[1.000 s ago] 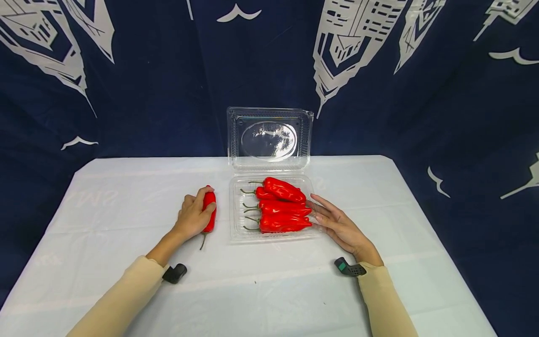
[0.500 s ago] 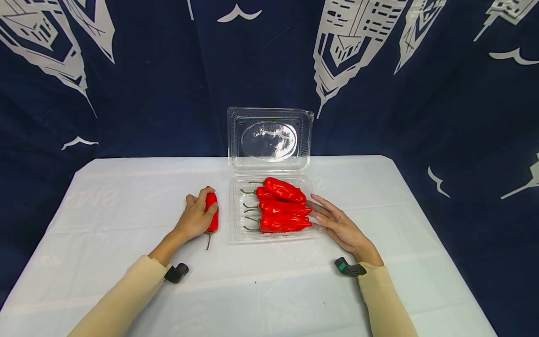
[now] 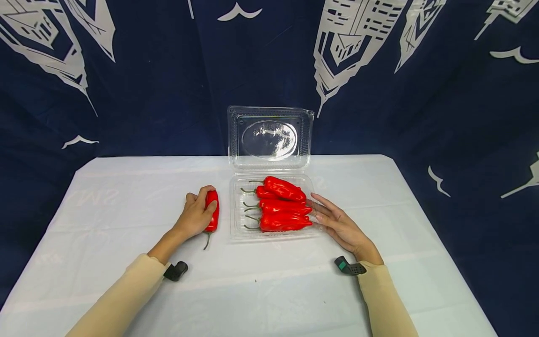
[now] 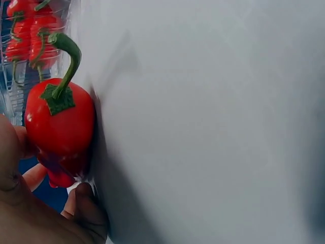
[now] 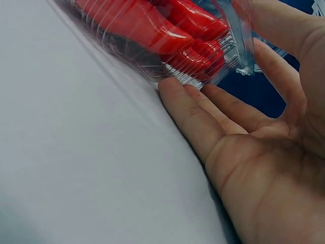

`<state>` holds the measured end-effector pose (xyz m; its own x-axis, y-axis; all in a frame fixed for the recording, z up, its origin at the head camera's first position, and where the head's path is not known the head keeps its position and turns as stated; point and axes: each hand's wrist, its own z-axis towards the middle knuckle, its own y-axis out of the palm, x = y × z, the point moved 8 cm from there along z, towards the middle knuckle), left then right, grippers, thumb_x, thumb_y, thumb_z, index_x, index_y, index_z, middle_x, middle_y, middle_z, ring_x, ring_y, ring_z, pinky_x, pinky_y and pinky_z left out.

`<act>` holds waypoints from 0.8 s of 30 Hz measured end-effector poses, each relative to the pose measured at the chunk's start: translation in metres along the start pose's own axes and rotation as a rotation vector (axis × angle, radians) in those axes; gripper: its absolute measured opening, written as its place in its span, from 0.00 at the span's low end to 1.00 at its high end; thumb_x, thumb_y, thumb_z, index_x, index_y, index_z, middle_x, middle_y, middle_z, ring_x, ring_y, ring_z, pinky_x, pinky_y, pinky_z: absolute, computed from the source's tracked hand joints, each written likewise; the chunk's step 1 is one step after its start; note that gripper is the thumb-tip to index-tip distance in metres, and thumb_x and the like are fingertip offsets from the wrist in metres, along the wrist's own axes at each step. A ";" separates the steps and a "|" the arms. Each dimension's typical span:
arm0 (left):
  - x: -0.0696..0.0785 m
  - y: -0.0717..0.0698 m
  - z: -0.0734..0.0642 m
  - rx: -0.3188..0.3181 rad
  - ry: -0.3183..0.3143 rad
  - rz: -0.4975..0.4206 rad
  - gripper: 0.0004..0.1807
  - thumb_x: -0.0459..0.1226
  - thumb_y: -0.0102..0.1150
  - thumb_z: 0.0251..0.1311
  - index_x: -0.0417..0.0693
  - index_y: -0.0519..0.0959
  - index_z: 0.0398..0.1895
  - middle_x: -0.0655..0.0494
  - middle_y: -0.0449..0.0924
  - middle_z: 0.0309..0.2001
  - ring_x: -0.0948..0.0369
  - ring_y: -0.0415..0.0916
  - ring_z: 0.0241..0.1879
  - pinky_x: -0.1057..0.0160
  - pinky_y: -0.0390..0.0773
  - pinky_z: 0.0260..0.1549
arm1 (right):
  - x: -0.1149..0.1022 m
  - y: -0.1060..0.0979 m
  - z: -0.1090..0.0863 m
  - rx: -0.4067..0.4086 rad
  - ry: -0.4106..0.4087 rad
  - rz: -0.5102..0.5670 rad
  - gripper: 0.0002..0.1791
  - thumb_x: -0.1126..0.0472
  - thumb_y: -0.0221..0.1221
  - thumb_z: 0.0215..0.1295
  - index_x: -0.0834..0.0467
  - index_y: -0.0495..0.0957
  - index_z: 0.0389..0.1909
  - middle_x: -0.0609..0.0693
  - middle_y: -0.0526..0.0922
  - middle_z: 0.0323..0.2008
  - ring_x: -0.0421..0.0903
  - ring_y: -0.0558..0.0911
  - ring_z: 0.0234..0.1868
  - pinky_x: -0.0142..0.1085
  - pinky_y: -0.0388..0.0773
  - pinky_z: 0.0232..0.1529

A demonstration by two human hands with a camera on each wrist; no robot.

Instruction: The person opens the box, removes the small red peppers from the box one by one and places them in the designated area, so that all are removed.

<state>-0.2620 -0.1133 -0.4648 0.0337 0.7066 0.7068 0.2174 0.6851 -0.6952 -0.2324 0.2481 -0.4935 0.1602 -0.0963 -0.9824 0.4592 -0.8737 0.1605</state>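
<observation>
In the head view my left hand (image 3: 195, 216) holds a red pepper (image 3: 214, 211) between thumb and fingers, low over the table left of the box. The left wrist view shows this pepper's stem end, with its curved green stem (image 4: 74, 56) pointing toward the camera. Several more red peppers (image 3: 286, 207) lie in a clear plastic clamshell box (image 3: 236, 234), stems to the left. My right hand (image 3: 346, 231) is at the box's right side. Its straight fingers (image 5: 188, 114) reach to the ribbed wall in the right wrist view, fingertips right at the lower edge.
The box's clear lid (image 3: 269, 140) stands upright at the back, hinged open. A white cloth covers the table (image 3: 261, 299). Behind its far edge hangs a dark blue curtain (image 3: 160, 93) with white building prints. Each wrist wears a black camera strap (image 3: 350, 267).
My left hand and its pepper have shifted slightly right, toward the box, mostly in the first half second. The right hand and the box look still.
</observation>
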 end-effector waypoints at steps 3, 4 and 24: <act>-0.001 -0.001 0.000 0.003 0.003 -0.001 0.25 0.42 0.41 0.76 0.49 0.56 0.73 0.32 0.60 0.52 0.41 0.65 0.54 0.49 0.80 0.43 | -0.001 0.000 0.000 -0.001 -0.003 -0.006 0.37 0.67 0.50 0.76 0.52 0.47 0.80 0.62 0.47 0.79 0.39 0.70 0.69 0.32 0.74 0.63; -0.001 -0.002 0.000 0.002 0.004 -0.006 0.25 0.42 0.41 0.76 0.49 0.56 0.73 0.32 0.60 0.53 0.41 0.65 0.55 0.49 0.80 0.43 | -0.001 0.000 0.001 -0.002 -0.004 -0.006 0.37 0.67 0.50 0.76 0.52 0.47 0.80 0.62 0.47 0.79 0.39 0.70 0.69 0.32 0.74 0.63; 0.031 -0.035 0.006 0.205 0.081 -0.090 0.26 0.40 0.47 0.72 0.47 0.61 0.71 0.40 0.66 0.49 0.46 0.58 0.52 0.52 0.63 0.44 | 0.000 -0.001 0.001 -0.002 -0.004 0.000 0.38 0.68 0.51 0.75 0.53 0.47 0.80 0.62 0.47 0.79 0.38 0.70 0.70 0.32 0.74 0.63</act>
<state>-0.2739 -0.1142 -0.4190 0.1031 0.6300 0.7697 0.0212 0.7722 -0.6350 -0.2332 0.2483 -0.4937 0.1568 -0.0983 -0.9827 0.4605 -0.8730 0.1608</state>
